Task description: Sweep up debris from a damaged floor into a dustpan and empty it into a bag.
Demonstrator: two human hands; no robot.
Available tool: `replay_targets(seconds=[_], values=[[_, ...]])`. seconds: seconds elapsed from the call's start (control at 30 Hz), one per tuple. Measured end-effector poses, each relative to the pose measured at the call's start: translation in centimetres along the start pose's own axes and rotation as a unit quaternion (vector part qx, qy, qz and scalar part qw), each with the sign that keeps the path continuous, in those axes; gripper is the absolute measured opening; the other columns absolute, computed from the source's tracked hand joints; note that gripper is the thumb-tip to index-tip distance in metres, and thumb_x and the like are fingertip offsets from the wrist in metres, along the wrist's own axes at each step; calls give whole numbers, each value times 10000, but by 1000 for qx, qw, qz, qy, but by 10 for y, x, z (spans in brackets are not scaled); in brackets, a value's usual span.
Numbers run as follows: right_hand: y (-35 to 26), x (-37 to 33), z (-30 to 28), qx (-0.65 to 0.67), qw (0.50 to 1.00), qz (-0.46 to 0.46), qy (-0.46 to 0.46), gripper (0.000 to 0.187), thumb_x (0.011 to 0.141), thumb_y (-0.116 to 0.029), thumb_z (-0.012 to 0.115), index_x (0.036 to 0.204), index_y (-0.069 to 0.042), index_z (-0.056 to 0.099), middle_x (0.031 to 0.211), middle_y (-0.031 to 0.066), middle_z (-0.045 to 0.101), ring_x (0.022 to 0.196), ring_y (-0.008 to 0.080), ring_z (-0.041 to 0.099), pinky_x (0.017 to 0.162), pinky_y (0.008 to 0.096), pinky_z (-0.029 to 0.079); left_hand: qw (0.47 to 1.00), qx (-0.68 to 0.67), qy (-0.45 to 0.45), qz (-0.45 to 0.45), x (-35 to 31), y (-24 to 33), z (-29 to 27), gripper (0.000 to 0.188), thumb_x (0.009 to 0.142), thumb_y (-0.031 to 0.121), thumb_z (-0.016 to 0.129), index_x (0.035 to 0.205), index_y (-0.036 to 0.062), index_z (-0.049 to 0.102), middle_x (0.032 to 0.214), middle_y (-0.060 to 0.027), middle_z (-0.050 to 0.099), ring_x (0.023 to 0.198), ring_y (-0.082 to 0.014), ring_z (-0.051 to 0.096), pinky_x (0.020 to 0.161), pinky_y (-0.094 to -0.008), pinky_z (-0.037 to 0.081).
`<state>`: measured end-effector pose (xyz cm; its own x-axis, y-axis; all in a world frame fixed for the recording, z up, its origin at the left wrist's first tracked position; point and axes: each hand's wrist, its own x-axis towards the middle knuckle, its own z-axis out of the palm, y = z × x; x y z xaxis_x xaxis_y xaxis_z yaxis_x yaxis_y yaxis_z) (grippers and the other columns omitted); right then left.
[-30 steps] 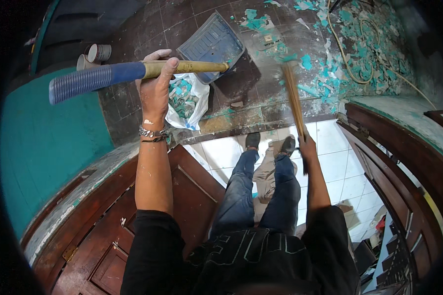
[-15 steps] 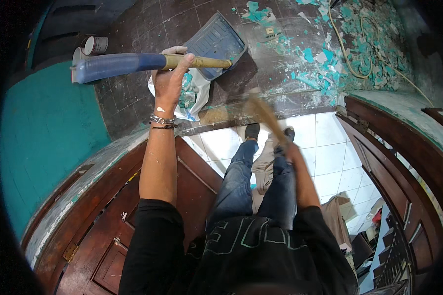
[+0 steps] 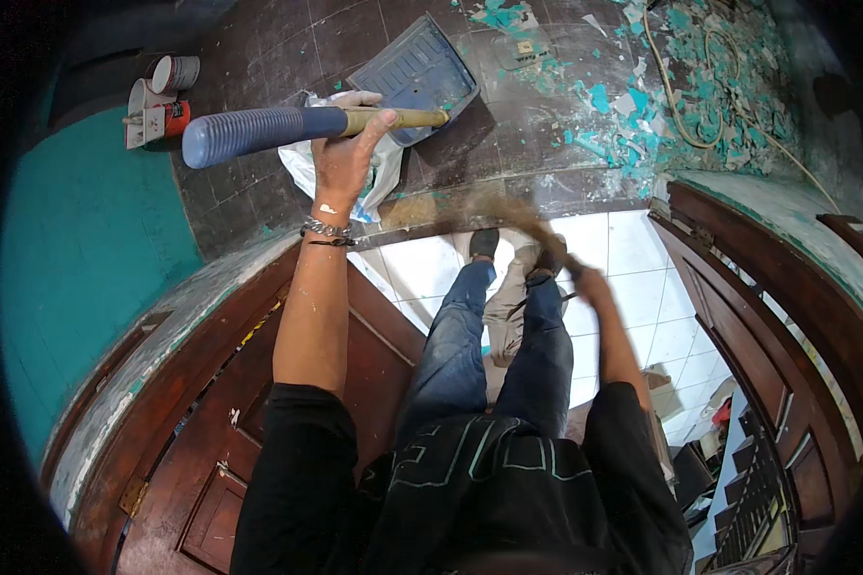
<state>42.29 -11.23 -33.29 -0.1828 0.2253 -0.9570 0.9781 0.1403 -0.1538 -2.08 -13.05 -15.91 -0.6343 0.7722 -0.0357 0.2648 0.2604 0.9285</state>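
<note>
My left hand [image 3: 347,149] is closed around the yellowish shaft of a long-handled dustpan, just beyond its ribbed blue grip [image 3: 249,134]. The far end of that shaft meets the rim of the blue-grey pan [image 3: 422,72], over the dark tiles. Partly covered by my left hand, a white plastic bag [image 3: 299,165] lies beside the pan. My right hand [image 3: 590,286], lower and to the right, is wrapped around a brown stick-like tool [image 3: 547,237]. Motion smears the tool's far end, so its kind is unclear.
Teal paint flakes [image 3: 599,101] litter the dark floor at the upper right, with a pale hose [image 3: 676,120] among them. Pots [image 3: 174,75] stand at the upper left. Wooden doors [image 3: 355,355] flank the white-tiled floor [image 3: 633,273]; tan cloth [image 3: 508,316] shows between my legs.
My left hand and the grip have shifted slightly right, uncovering a red container behind the grip. The tool in my right hand has swung and its far end is lower.
</note>
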Motion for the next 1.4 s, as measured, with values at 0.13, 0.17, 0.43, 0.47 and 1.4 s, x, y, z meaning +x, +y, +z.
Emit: replay_targets(seconds=[0.13,0.17,0.43,0.47,1.4], values=[[3,-45,-85,75,990,-71,95,499,837,-218,535,1319,-113,466,805,173,639,694,233,601,646,363,480,999,37,27,26,1,-12,-23,284,755,207,742,946,28,634,918,-66,625,801,-151,594,760,-294,466],[13,-55,-74,131,984,-85,88,509,839,-212,533,1331,-107,455,840,138,651,692,201,585,641,344,479,999,35,12,-4,1,-9,-30,276,744,202,745,935,38,632,923,-55,618,804,-154,590,768,-297,466],[-19,-154,44,220,972,-58,-58,453,898,-146,482,1350,-147,451,622,-12,465,451,90,405,397,258,357,1000,-1,-6,30,-37,-4,-18,279,704,166,743,923,63,603,923,-65,588,890,-211,567,822,-336,445],[-18,-154,42,217,972,-62,-61,453,898,-146,482,1350,-147,451,622,-12,465,451,90,405,397,258,357,1000,24,-13,15,-46,-5,-22,278,709,169,739,926,65,601,914,-65,587,884,-214,567,819,-341,445],[80,-146,-68,490,851,-33,184,736,782,-178,658,1426,-135,304,671,20,526,520,105,495,463,259,427,973,65,-220,-12,21,-126,148,413,695,147,726,1038,15,538,983,-152,605,940,-286,578,837,-349,441]])
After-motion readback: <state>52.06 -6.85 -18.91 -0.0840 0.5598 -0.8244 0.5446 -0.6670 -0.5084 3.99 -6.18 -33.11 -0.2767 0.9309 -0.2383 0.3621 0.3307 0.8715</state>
